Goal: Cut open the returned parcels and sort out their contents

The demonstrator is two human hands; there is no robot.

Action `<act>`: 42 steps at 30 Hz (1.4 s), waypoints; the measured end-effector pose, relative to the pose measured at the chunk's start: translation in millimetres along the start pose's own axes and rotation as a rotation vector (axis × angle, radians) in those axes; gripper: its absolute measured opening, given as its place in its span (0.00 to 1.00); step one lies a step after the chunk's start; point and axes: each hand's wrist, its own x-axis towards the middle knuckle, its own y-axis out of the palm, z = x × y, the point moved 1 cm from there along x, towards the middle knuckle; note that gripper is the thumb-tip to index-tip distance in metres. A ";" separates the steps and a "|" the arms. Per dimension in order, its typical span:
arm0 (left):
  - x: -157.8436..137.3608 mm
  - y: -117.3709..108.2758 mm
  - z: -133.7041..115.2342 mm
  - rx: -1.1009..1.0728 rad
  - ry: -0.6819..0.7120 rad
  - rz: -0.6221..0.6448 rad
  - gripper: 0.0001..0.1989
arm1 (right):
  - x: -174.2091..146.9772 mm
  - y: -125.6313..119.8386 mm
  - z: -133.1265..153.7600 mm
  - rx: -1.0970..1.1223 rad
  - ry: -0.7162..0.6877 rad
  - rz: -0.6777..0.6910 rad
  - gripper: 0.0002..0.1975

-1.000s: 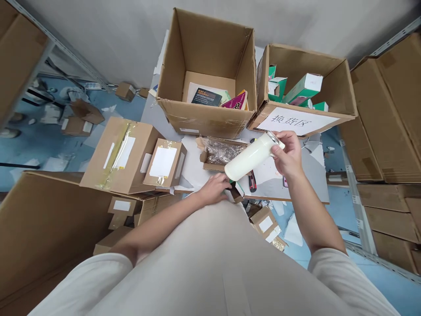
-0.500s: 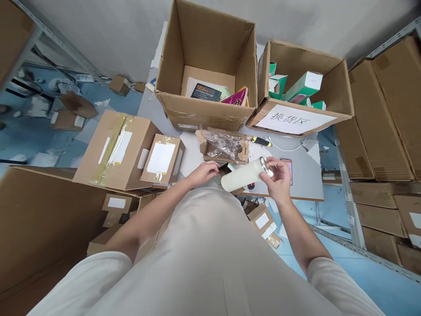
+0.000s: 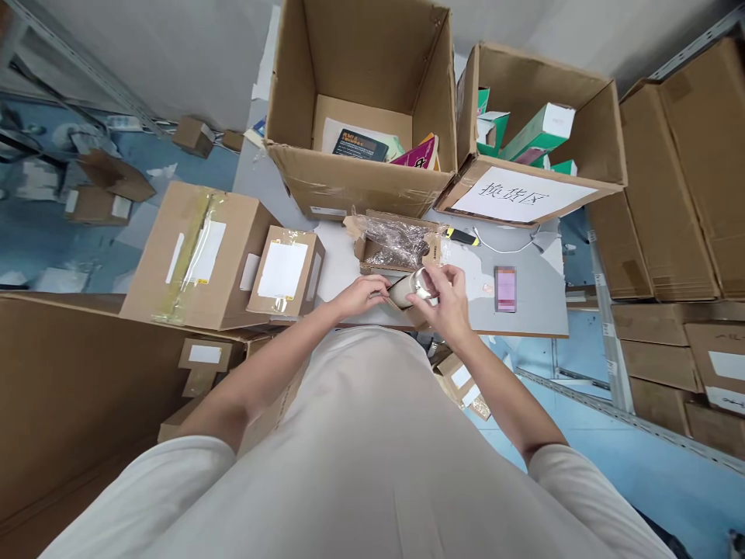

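My right hand (image 3: 447, 303) is closed around the silver-capped end of a white cylindrical bottle (image 3: 403, 290), which looks like a vacuum flask. The bottle's far end points left into the mouth of a small carton (image 3: 414, 316), most of which is hidden behind the bottle and my hands. With bent fingers, my left hand (image 3: 366, 295) pinches the carton's left edge. Just beyond both hands lies an opened brown box (image 3: 372, 252) with clear plastic wrap (image 3: 399, 242) in it.
A large carton (image 3: 361, 180) with books and another carton (image 3: 524, 194) with green-and-white boxes stand at the back. Sealed parcels (image 3: 195, 256) sit at left. A yellow-black cutter (image 3: 462, 237) and a phone (image 3: 506, 289) lie on the table (image 3: 538, 307).
My right hand has moved left with the bottle, whose lower end has gone into the carton mouth. More of the phone now shows. My left hand stays at the carton.
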 end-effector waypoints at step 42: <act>-7.7 29.4 -6.1 0.234 -0.006 0.032 0.18 | -41.2 12.4 -88.3 0.723 0.437 0.693 0.27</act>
